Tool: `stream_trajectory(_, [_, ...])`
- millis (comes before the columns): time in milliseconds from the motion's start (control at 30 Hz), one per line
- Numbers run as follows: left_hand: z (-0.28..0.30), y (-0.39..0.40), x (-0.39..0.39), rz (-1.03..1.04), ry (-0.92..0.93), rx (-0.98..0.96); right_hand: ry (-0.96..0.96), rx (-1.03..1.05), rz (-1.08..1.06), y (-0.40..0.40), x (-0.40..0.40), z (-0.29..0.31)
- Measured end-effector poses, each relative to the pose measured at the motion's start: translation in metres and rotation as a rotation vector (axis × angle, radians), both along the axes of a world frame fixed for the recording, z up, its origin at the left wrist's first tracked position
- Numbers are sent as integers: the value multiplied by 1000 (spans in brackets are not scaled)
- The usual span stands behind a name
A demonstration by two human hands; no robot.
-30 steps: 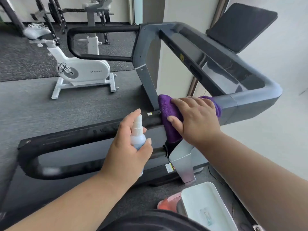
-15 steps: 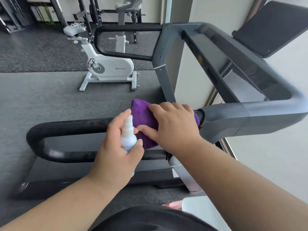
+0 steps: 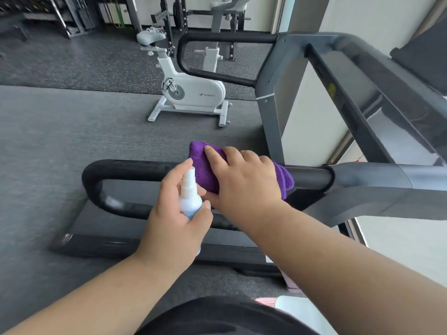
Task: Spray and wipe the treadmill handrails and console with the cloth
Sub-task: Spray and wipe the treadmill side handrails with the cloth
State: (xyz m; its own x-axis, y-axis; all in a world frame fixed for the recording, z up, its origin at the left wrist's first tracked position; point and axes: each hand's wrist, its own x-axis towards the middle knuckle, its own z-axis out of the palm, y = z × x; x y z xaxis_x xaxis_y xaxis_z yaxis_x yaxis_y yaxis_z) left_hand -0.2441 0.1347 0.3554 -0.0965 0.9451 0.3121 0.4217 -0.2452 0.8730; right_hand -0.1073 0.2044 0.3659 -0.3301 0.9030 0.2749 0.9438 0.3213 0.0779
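The treadmill's grey frame (image 3: 377,187) carries a black near handrail (image 3: 135,169) looping left. A white exercise bike (image 3: 193,93) stands beyond on the floor. The right hand (image 3: 244,180) presses a purple cloth (image 3: 205,172) draped over that handrail, fingers wrapped on it. The left hand (image 3: 174,213) grips a small spray bottle (image 3: 189,199) just beside the cloth.

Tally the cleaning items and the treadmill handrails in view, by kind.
Purple cloth: 1, under the right hand
Spray bottle: 1, in the left hand
Black handrails: 2, near and far
Total: 4
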Motion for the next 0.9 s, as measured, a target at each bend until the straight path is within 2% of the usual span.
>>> stream_trajectory(100, [1,-1,-10,58,5,0,-59,-61,58,5,-17,3])
stream_trajectory(367, [10,0,-52,257,-17,17,-67,-73,179,18,-72,3])
stream_trajectory(633, [11,-6,-113,312,-35,-6,-13,-60,119,10,-58,8])
stream_trajectory(900, [-1,-20,-178,323,-15,-67,-108,-81,207,24,-147,9])
